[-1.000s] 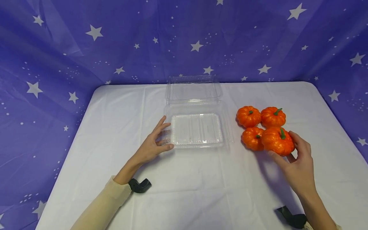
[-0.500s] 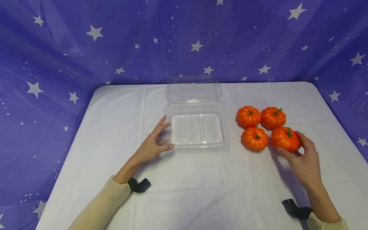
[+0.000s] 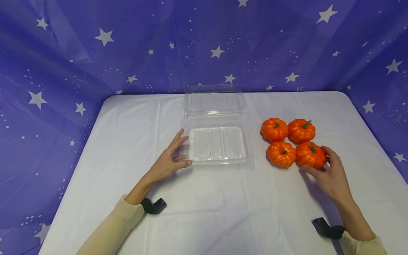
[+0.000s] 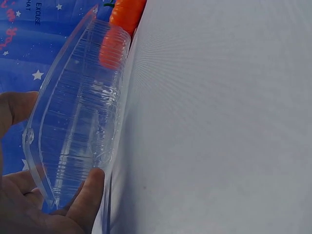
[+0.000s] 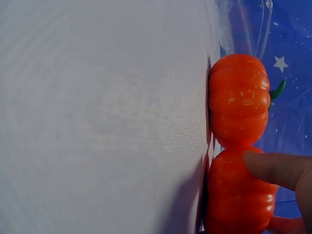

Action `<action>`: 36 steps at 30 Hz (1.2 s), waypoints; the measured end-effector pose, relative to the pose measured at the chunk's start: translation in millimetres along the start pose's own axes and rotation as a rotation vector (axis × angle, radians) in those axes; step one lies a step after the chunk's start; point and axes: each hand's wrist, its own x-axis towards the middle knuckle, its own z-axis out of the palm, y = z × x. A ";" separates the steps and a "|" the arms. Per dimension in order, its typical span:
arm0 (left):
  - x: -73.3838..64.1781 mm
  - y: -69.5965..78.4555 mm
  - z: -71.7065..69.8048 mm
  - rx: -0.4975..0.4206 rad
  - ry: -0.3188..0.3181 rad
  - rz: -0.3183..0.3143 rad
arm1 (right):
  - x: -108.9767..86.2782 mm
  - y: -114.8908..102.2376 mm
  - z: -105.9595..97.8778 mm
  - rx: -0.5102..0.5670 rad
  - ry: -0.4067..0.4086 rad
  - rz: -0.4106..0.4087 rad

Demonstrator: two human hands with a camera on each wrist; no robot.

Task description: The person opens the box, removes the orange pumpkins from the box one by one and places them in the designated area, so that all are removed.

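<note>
A clear plastic clamshell box (image 3: 218, 143) lies with its lid raised back. My left hand (image 3: 165, 164) holds its front left corner, thumb at the front and fingers spread along the left side. In the left wrist view, the left thumb (image 4: 90, 195) lies against the box's wall (image 4: 83, 112). At the right, my right hand (image 3: 333, 177) grips a small orange pumpkin (image 3: 310, 155) with a green stem, low at the table. This pumpkin touches or nearly touches its left neighbour (image 3: 281, 154). In the right wrist view, the right thumb (image 5: 273, 168) presses on the held pumpkin (image 5: 239, 195).
Two more pumpkins, one back left (image 3: 274, 129) and one back right (image 3: 301, 130), complete a tight block of two rows. A white cloth (image 3: 216, 209) covers the table. Behind it hangs a blue star-patterned curtain (image 3: 178, 46).
My right hand first shifted the pumpkin right and lowered it, then slid it left against its neighbour. The left hand and the box have stayed in place.
</note>
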 end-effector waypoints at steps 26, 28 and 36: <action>-1.6 -1.1 -2.3 0.070 0.013 0.028 | 1.9 -1.5 7.8 -0.013 0.008 -0.013; -1.3 -1.9 -2.2 0.067 0.017 0.030 | 1.5 -0.6 7.8 -0.012 0.008 -0.017; -2.9 -3.3 -2.0 0.028 0.023 0.019 | -0.8 -1.5 6.5 0.023 0.003 -0.045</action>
